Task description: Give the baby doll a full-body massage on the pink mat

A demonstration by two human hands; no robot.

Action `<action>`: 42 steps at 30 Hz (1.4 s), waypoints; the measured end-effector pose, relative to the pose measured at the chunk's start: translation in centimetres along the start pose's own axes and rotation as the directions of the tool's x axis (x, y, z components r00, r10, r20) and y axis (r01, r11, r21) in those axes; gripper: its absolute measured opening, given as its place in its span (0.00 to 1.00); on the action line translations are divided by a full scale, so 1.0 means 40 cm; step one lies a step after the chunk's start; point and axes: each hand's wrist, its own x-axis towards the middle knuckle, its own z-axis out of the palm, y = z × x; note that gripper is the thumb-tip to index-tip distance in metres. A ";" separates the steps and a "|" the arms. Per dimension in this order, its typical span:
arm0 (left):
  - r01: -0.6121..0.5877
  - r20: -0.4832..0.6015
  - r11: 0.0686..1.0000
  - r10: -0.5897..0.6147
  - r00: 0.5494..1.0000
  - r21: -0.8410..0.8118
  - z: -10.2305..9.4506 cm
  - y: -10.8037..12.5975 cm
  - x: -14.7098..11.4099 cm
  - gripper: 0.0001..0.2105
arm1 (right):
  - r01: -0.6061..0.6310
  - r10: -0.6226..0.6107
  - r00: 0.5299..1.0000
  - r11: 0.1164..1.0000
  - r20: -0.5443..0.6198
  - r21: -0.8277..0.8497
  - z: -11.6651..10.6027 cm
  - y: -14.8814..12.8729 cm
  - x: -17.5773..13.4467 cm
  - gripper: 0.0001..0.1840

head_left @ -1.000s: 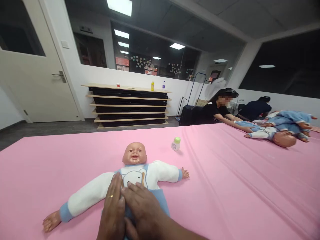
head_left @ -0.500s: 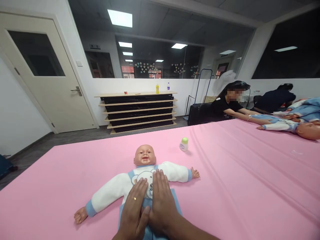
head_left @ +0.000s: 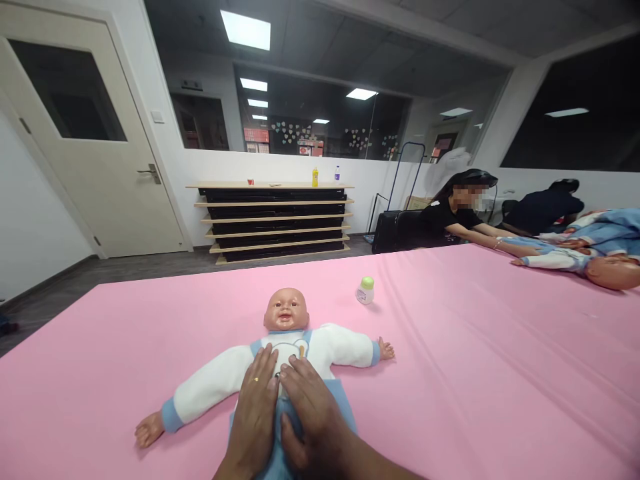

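A baby doll (head_left: 287, 311) lies face up on the pink table cover, arms spread, in a white top with blue cuffs, a bear picture and blue trousers. My left hand (head_left: 257, 403) rests flat on its belly and chest, fingers stretched toward the head, a gold ring on one finger. Beside it, my right hand (head_left: 315, 413) lies on the doll's front with fingers extended and thumb apart. Both hands cover part of the bear picture. The doll's legs are mostly hidden or out of frame.
A small bottle with a green cap (head_left: 365, 291) stands on the pink cover (head_left: 450, 373) beyond the doll's arm. At the far right, a person (head_left: 457, 210) reaches toward another doll (head_left: 560, 260). Behind the table are stacked boards (head_left: 275, 217) and a door (head_left: 80, 133).
My right hand has slid toward the left and slightly back, its fingers now angled left across the bear picture. My left hand has shifted slightly up the chest. The camera view has tilted slightly.
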 end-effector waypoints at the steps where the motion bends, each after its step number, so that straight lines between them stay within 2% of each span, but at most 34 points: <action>1: 0.018 -0.033 1.000 -0.019 0.999 -0.010 0.000 0.001 -0.003 0.24 | -0.048 0.048 0.998 0.999 0.038 -0.009 0.003 0.000 0.001 0.33; 3: -0.003 -0.103 1.000 0.004 0.995 0.014 -0.003 0.006 -0.009 0.24 | -0.132 0.133 0.982 0.991 0.136 -0.015 0.005 0.000 0.005 0.32; 5: -0.115 -0.125 0.989 0.126 0.984 0.090 -0.011 0.017 -0.016 0.26 | -0.186 0.183 0.955 0.982 0.232 -0.010 0.005 0.003 0.010 0.35; 7: -0.289 -0.079 0.943 0.305 0.949 0.166 -0.021 0.030 -0.020 0.28 | -0.226 0.218 0.933 0.974 0.285 -0.004 0.007 0.011 0.014 0.38; 9: -0.421 -0.018 0.883 0.434 0.901 0.206 -0.031 0.042 -0.022 0.29 | -0.261 0.252 0.921 0.965 0.299 -0.008 0.015 0.022 0.015 0.40; 12: -0.489 0.020 0.841 0.499 0.866 0.231 -0.040 0.051 -0.023 0.29 | -0.310 0.313 0.916 0.949 0.252 -0.054 0.040 0.039 0.004 0.42; 18: -0.540 0.048 0.795 0.550 0.834 0.275 -0.045 0.035 -0.013 0.29 | -0.433 0.446 0.893 0.888 0.057 -0.157 0.091 0.047 -0.032 0.50; 21: -0.535 0.076 0.794 0.538 0.839 0.289 -0.043 0.025 0.000 0.26 | -0.397 0.398 0.917 0.898 -0.031 -0.189 0.091 0.037 -0.039 0.50; 24: -0.425 0.075 0.859 0.422 0.904 0.287 -0.031 0.019 0.008 0.24 | -0.247 0.236 0.968 0.952 -0.081 -0.179 0.072 0.026 -0.035 0.48; 27: -0.287 0.020 0.932 0.290 0.957 0.220 -0.014 0.012 0.007 0.24 | -0.097 0.089 0.994 0.987 -0.067 -0.128 0.047 0.019 -0.020 0.46; 30: -0.181 -0.013 0.976 0.184 0.983 0.121 -0.001 0.003 0.003 0.24 | -0.033 0.032 0.999 0.998 -0.005 -0.058 0.028 0.016 -0.002 0.41; 33: -0.129 0.001 0.988 0.129 0.992 0.081 0.003 -0.003 0.002 0.24 | -0.075 0.074 0.996 0.997 0.049 0.023 0.023 0.011 0.010 0.36; 36: -0.140 -0.001 0.987 0.140 0.990 0.074 0.002 -0.006 0.002 0.24 | -0.148 0.144 0.988 0.987 0.064 0.068 0.026 0.006 0.013 0.36; 39: -0.152 -0.014 0.985 0.153 0.988 0.080 0.001 -0.006 0.000 0.25 | -0.230 0.226 0.968 0.973 0.113 0.031 0.026 0.006 0.013 0.38; 42: -0.208 -0.027 0.970 0.213 0.977 0.126 -0.004 -0.003 -0.004 0.26 | -0.339 0.341 0.927 0.940 0.156 -0.040 0.030 0.015 0.012 0.38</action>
